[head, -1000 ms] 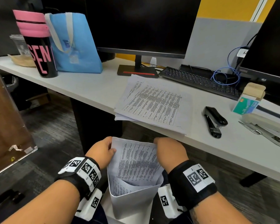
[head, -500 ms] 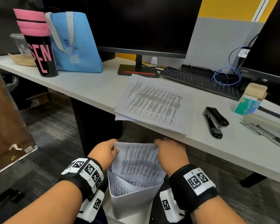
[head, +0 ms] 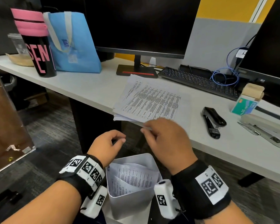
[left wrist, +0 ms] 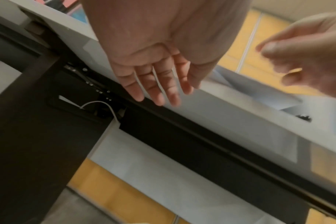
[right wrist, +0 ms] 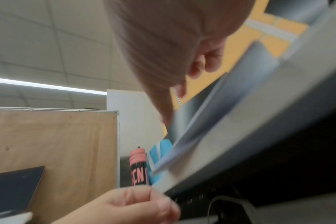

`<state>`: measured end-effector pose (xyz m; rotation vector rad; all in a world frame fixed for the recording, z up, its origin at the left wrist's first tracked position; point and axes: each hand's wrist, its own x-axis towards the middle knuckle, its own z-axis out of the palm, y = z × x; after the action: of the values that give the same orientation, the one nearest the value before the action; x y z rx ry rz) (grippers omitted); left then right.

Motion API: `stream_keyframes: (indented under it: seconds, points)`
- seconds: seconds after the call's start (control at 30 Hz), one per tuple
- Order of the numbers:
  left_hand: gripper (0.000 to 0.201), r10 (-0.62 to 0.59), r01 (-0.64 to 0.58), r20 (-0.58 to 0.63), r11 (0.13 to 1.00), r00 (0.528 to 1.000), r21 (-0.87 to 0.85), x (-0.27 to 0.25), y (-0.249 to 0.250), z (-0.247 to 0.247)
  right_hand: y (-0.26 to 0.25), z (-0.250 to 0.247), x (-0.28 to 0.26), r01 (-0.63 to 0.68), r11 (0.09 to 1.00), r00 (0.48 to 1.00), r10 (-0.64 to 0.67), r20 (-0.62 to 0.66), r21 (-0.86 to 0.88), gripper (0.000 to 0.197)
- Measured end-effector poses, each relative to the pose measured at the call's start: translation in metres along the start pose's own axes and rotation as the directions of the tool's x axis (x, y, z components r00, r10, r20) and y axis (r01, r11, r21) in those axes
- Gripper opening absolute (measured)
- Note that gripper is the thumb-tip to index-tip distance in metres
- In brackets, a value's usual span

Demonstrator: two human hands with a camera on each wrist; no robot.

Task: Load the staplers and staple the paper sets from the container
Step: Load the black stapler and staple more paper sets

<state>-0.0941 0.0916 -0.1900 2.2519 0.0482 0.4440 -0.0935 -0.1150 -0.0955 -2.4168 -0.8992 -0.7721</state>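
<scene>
Your right hand [head: 166,143] hangs at the near edge of the tabletop [head: 90,88], its fingers [head: 148,127] bent loosely downward at the front edge of the paper stack [head: 150,102]; the blur keeps you from telling whether they pinch a sheet or only touch it. Your left hand [head: 106,145] floats just beside it, below the tabletop edge, with fingers [left wrist: 159,84] relaxed, nearly straight and holding nothing.

Directly under both of your wrists sits the white container [head: 132,189], with curled printed paper sets [head: 134,177] inside it.

The paper stack lies flat on the tabletop in front of your right hand, its sheets slightly fanned and its near corner overhanging the edge. To the right of the stack lies the black stapler [head: 212,122], hinged open, apart from the paper. Further right lies the grey stapler [head: 263,130], also opened out. Behind the two staplers stands the green staple box [head: 246,105], its lid flap raised.

At the back of your tabletop are a black monitor [head: 142,25] on its stand and a black keyboard [head: 199,81] with a blue cable [head: 225,75] coiled behind it. On the far left stand a blue bag [head: 73,44] and a black and pink tumbler [head: 37,46], touching or nearly so.
</scene>
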Motion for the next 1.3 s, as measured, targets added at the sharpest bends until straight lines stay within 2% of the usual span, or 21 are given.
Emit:
stream_keyframes:
  seconds: [0.03,0.07,0.13,0.2,0.27,0.37,0.47,0.53,0.6,0.7,0.77,0.83,0.87,0.9,0.97,1.0,1.07,1.1,1.17,1.23,1.3]
  points:
    - [0.007,0.0,0.0,0.001,1.0,1.0,-0.029,0.001,0.006,0.0,0.002,-0.005,0.003,-0.004,0.997,0.999,0.0,-0.047,-0.081,0.022]
    - [0.009,0.001,-0.001,0.004,0.998,1.0,-0.059,0.001,0.011,0.0,0.006,-0.01,0.006,-0.046,0.985,0.999,0.043,-0.025,-0.168,0.035]
    - [0.016,-0.002,0.004,0.019,0.992,1.0,-0.129,0.002,0.021,-0.002,0.017,-0.021,0.01,-0.17,0.926,0.975,0.208,0.08,-0.337,0.056]
    - [0.025,-0.017,0.023,0.027,0.972,0.999,-0.235,0.003,0.031,-0.004,0.029,-0.028,0.01,-0.236,0.876,0.934,0.324,0.15,-0.42,0.047]
    - [0.029,-0.051,0.067,0.055,0.933,0.997,-0.353,0.005,0.041,-0.004,0.037,-0.034,0.009,-0.239,0.893,0.929,0.325,0.179,-0.381,0.034]
    - [0.027,-0.081,0.166,0.187,0.849,0.979,-0.501,0.003,0.06,-0.005,0.043,-0.043,0.01,-0.263,0.926,0.943,0.307,0.13,-0.272,0.029]
    - [0.046,-0.088,0.271,0.307,0.733,0.948,-0.624,0.0,0.079,-0.009,0.043,-0.053,0.012,-0.272,0.96,0.961,0.274,0.031,-0.058,0.027]
    - [0.06,-0.098,0.345,0.364,0.606,0.926,-0.717,-0.001,0.09,-0.012,0.04,-0.061,0.015,-0.239,0.966,0.971,0.24,0.004,0.103,0.026]
    - [0.076,-0.089,0.404,0.405,0.403,0.91,-0.821,-0.003,0.101,-0.018,0.039,-0.067,0.016,-0.226,0.952,0.974,0.215,0.073,0.205,0.03]
    - [0.105,-0.083,0.412,0.405,0.11,0.911,-0.904,-0.002,0.104,-0.03,0.045,-0.076,0.012,-0.27,0.918,0.958,0.224,0.181,0.291,0.034]
    - [0.111,-0.053,0.419,0.423,-0.073,0.905,-0.905,-0.001,0.098,-0.041,0.054,-0.081,0.009,-0.34,0.847,0.939,0.288,0.186,0.409,0.035]
    - [0.104,0.005,0.483,0.492,-0.198,0.87,-0.853,-0.001,0.09,-0.05,0.06,-0.085,0.007,-0.403,0.751,0.915,0.342,0.215,0.523,0.032]
    - [0.093,0.021,0.535,0.542,-0.193,0.84,-0.823,0.0,0.089,-0.051,0.061,-0.086,0.007,-0.422,0.731,0.907,0.347,0.24,0.536,0.031]
    - [0.077,0.008,0.587,0.591,-0.123,0.807,-0.8,-0.001,0.09,-0.05,0.062,-0.085,0.008,-0.436,0.742,0.9,0.348,0.263,0.51,0.034]
    - [0.051,-0.084,0.655,0.65,0.054,0.755,-0.754,-0.001,0.089,-0.039,0.065,-0.082,0.009,-0.453,0.824,0.889,0.387,0.245,0.342,0.048]
    - [0.049,-0.102,0.669,0.662,0.09,0.743,-0.737,-0.002,0.087,-0.034,0.067,-0.082,0.011,-0.459,0.858,0.887,0.426,0.18,0.232,0.053]
    - [0.051,-0.12,0.678,0.668,0.117,0.735,-0.725,-0.003,0.084,-0.027,0.076,-0.083,0.013,-0.5,0.866,0.866,0.499,0.023,0.018,0.056]
    - [0.051,-0.122,0.676,0.665,0.118,0.737,-0.727,-0.002,0.083,-0.027,0.082,-0.084,0.013,-0.538,0.837,0.842,0.54,-0.008,-0.095,0.053]
    - [0.05,-0.138,0.67,0.655,0.137,0.743,-0.73,0.001,0.082,-0.03,0.094,-0.084,0.013,-0.615,0.722,0.754,0.656,0.03,-0.318,0.044]
    - [0.05,-0.139,0.663,0.648,0.146,0.749,-0.735,0.004,0.081,-0.034,0.099,-0.083,0.01,-0.637,0.63,0.681,0.73,0.058,-0.444,0.041]
    - [0.051,-0.129,0.661,0.648,0.144,0.75,-0.736,0.005,0.082,-0.035,0.102,-0.082,0.008,-0.653,0.592,0.667,0.745,0.01,-0.472,0.045]
